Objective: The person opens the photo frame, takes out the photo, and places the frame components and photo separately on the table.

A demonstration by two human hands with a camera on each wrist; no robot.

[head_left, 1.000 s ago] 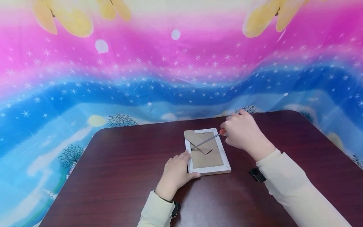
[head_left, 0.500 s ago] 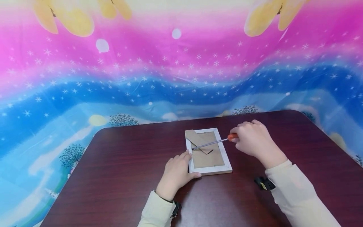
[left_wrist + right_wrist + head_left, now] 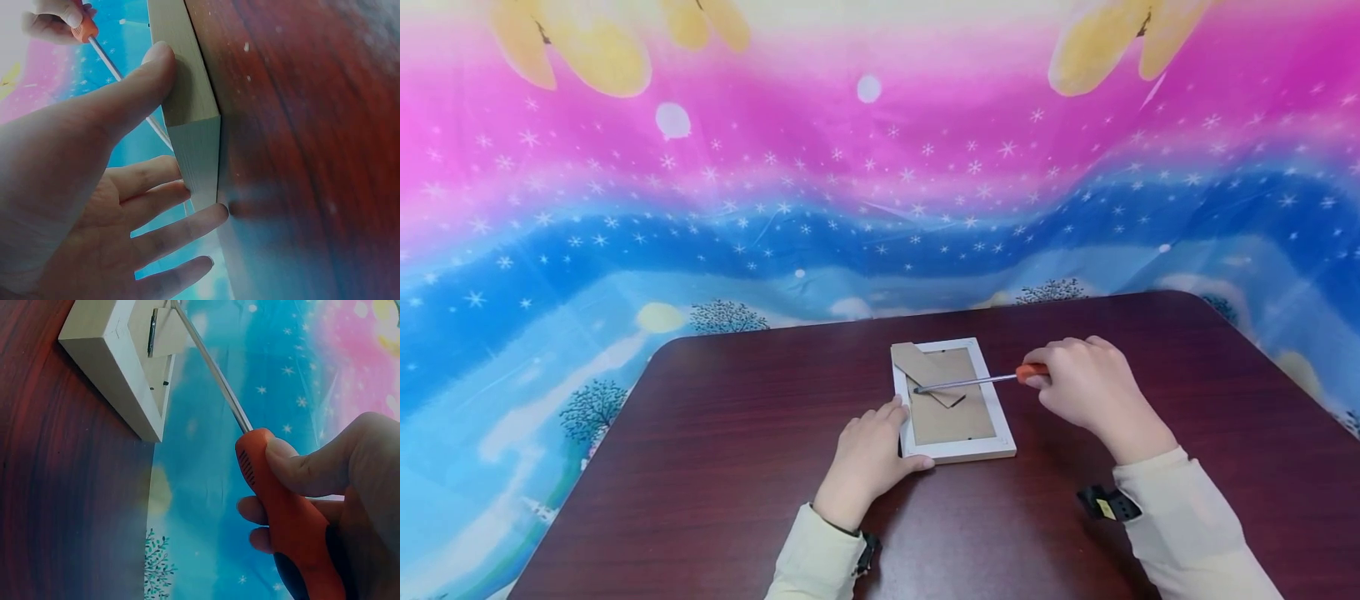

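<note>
A white picture frame point(image 3: 976, 451) lies face down on the table, its brown backing board point(image 3: 938, 423) upward. Across the board slants a brown stand leg point(image 3: 917, 365). My left hand point(image 3: 865, 454) rests against the frame's near left corner, thumb on the near edge and fairly straight fingers along the left side. My right hand point(image 3: 1093, 387) grips a screwdriver point(image 3: 281, 512) by its orange and black handle. Its metal shaft crosses over the frame, and the tip sits at the board's left edge, by a small dark tab. Whether the tip touches the tab is too small to tell.
The dark red-brown table point(image 3: 760, 400) extends around the frame on all sides. Behind it hangs a pink and blue snowflake-patterned cloth point(image 3: 820, 183). Small dark tabs point(image 3: 166, 382) show along the frame's inner edge.
The right hand has moved right and nearer to me, lowering the screwdriver to a flatter angle. Its tip stays near the board's left edge and has shifted slightly inward. The left hand keeps its place.
</note>
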